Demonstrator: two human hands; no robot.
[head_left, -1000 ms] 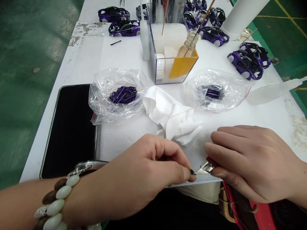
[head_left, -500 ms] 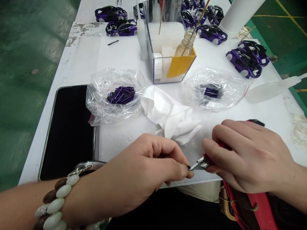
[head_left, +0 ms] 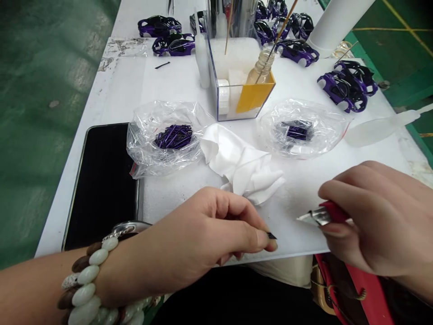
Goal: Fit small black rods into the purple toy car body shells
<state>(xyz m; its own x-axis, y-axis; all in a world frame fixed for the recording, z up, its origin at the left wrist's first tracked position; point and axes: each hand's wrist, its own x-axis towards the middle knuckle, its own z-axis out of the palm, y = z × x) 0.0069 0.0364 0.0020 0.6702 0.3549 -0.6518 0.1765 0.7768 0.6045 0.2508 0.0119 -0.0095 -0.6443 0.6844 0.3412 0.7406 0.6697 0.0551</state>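
Note:
Near the table's front edge, my left hand pinches a small dark plastic piece between thumb and fingers; only its black tip shows. My right hand, off to the right, is wrapped round a red-handled craft knife with its blade pointing left, apart from the piece. A crumpled white cloth lies just beyond my left hand. Behind it, an open clear bag on the left holds many thin purple-black strips. Another clear bag on the right holds fewer of these strips.
A black-screened tablet lies at left beside my forearm. A clear box with a glass bottle and sticks stands at the back centre. Purple toy car bodies sit behind on both sides. A translucent squeeze bottle lies at right.
My right hand has drawn the knife back to the right, away from the dark piece. My left hand keeps its pinch nearly in place. The view has shifted slightly.

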